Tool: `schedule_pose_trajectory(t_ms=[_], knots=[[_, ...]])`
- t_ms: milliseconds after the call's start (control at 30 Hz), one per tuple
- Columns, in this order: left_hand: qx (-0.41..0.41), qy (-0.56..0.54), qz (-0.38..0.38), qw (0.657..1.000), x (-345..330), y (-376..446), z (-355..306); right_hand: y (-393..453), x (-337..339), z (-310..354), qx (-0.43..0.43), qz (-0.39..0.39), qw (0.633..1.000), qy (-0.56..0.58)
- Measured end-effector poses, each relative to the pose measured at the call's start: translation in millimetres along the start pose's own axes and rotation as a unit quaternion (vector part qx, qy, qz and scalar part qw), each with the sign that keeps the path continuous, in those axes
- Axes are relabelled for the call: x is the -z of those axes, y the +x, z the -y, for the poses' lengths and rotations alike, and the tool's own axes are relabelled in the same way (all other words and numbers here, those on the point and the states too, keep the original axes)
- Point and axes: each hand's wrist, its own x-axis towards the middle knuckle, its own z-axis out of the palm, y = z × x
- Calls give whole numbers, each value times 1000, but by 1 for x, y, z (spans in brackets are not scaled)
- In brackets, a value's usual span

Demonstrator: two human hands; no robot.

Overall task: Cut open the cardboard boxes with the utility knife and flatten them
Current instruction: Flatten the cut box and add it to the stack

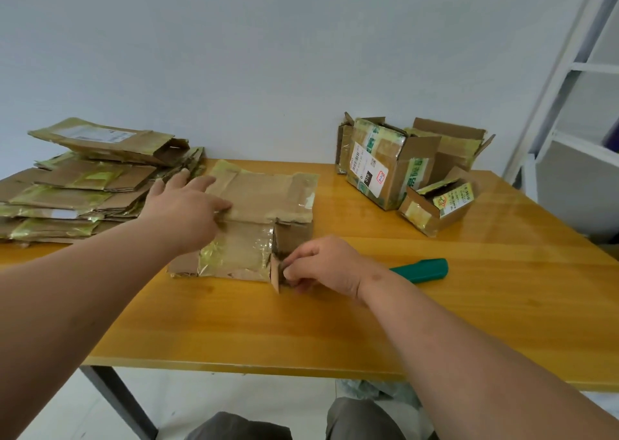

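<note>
Both hands (187,205) on flattened box (254,225); knife (420,270) beside.

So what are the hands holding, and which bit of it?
The right hand pinches a small end flap at the near right corner of the flattened box. The left hand only presses flat on that box. The green knife lies unheld.

Table (335,322): wood-look top, glossy lacquer, reflects light. Flattened box (258,205): matt brown corrugated cardboard, patches of shiny clear/yellowish tape, wrinkled. Stack of flattened boxes (77,191) and uncut boxes (385,165): same cardboard and glossy tape. Utility knife (422,269): smooth green plastic handle.
</note>
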Motion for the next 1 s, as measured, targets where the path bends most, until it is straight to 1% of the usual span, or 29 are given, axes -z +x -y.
schedule_pose_trajectory(t_ms=[67, 133, 200, 300, 367, 567, 700, 767, 900, 1000], knots=[[-15, -18, 14, 1000, -4, 2, -2, 5, -2, -3, -1, -56, 998, 9], [-15, -65, 24, 997, -8, 3, -3, 10, -2, -9, -11, -121, 992, -31], [-19, -76, 36, 996, -14, 4, -3, 13, 0, -13, -28, -151, 986, -61], [-31, -54, 60, 996, -23, 5, 0, 16, 0, -13, -45, -145, 987, -59], [-35, -64, 60, 996, -25, 7, 2, 21, -3, -9, -42, -139, 988, -47], [-47, -60, 60, 995, -26, 11, 7, 39, -4, 1, -53, -114, 989, 80], [-56, -60, 55, 995, -30, 13, 9, 45, -4, -3, -54, -117, 977, 172], [-57, -62, 54, 995, -32, 15, 9, 43, -3, -8, -52, -131, 968, 206], [-55, -46, 51, 996, -35, 17, 6, 37, -2, -14, -31, -160, 968, 190], [-50, -22, 49, 997, -38, 18, 0, 35, 0, -12, -11, -200, 969, 147]])
